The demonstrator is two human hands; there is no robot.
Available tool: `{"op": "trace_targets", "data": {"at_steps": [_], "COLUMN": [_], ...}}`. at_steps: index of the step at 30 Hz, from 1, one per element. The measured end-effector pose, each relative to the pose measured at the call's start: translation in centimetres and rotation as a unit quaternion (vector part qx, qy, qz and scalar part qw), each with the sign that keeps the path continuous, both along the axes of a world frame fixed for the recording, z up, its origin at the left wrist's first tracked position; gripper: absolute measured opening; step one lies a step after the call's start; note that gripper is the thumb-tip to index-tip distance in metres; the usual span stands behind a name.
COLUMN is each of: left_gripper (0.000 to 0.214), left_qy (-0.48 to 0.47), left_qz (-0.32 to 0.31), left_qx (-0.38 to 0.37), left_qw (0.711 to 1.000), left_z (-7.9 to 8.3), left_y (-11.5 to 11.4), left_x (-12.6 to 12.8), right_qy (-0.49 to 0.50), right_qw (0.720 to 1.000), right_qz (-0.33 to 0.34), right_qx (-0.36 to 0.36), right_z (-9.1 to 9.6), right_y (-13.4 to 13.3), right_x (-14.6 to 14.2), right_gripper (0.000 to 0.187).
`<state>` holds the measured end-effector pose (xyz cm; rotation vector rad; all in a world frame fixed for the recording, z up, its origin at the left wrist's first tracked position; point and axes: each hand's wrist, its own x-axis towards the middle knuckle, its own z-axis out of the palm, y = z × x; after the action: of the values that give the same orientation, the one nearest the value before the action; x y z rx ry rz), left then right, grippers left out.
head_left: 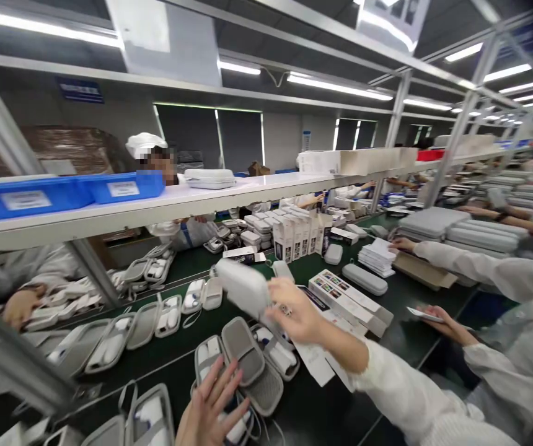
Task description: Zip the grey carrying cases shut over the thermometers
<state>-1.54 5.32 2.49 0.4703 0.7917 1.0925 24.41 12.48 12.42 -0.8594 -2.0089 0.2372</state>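
My right hand (297,310) is closed on the end of a light grey zip case (243,286), held above the belt and blurred by motion. My left hand (213,402) is open with fingers spread, palm partly showing, over opened grey cases. Close to its fingertips lie an open case lid (244,350) and an open case (278,353) with a white device strapped inside. Part of another open case is hidden behind the left hand. Just right of my right hand are white printed boxes (341,297).
Open cases with white devices (168,316) line the green belt on the left. Upright printed cartons (294,238) stand farther back. A co-worker's hands (434,314) are at the right, near a stack of papers (375,257). Overhead, a shelf (248,188) carries blue bins (129,187); a metal post (13,347) stands left.
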Motion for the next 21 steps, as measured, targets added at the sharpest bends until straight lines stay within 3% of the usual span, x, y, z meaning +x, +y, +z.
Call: {"op": "trace_targets", "data": {"at_steps": [3, 5, 7, 10, 12, 14, 16, 18, 21], "left_gripper": [0.058, 0.056, 0.06, 0.055, 0.055, 0.062, 0.062, 0.057, 0.052], "left_qy": [-0.115, -0.16, -0.187, -0.186, -0.176, -0.169, -0.159, -0.145, -0.126], "left_qz": [-0.015, 0.0, 0.056, 0.153, 0.189, 0.199, 0.19, 0.181, 0.191], "left_qx": [0.037, 0.073, 0.091, 0.093, 0.11, 0.133, 0.142, 0.137, 0.119], "left_qw": [0.993, 0.984, 0.976, 0.966, 0.96, 0.956, 0.958, 0.963, 0.966], "left_z": [-1.9, -4.1, -5.9, -6.3, -5.5, -4.6, -4.5, -5.0, -6.2], "left_y": [-0.5, -1.5, -2.6, -3.7, -3.9, -4.1, -4.2, -4.3, -4.5], "left_x": [0.9, 1.3, 1.6, 1.6, 1.5, 1.3, 1.1, 0.7, 0.0], "right_qy": [-0.078, -0.113, -0.085, 0.097, 0.195, 0.223, 0.243, 0.289, 0.353], "right_qw": [0.984, 0.975, 0.985, 0.989, 0.958, 0.913, 0.858, 0.814, 0.769], "right_qz": [0.15, 0.173, 0.122, -0.011, -0.014, 0.056, 0.129, 0.168, 0.188], "right_qx": [-0.054, -0.085, -0.085, -0.111, -0.211, -0.338, -0.433, -0.476, -0.499], "right_z": [-2.7, -4.8, -7.0, -10.1, -11.8, -13.2, -14.3, -15.1, -15.9], "right_y": [-6.1, -8.7, -10.4, -12.0, -12.9, -13.6, -13.9, -13.7, -12.8], "right_x": [-3.7, -5.1, -5.8, -6.4, -7.1, -8.1, -9.5, -10.9, -12.4], "right_gripper": [0.01, 0.011, 0.022, 0.041, 0.032, 0.019, 0.021, 0.031, 0.046]}}
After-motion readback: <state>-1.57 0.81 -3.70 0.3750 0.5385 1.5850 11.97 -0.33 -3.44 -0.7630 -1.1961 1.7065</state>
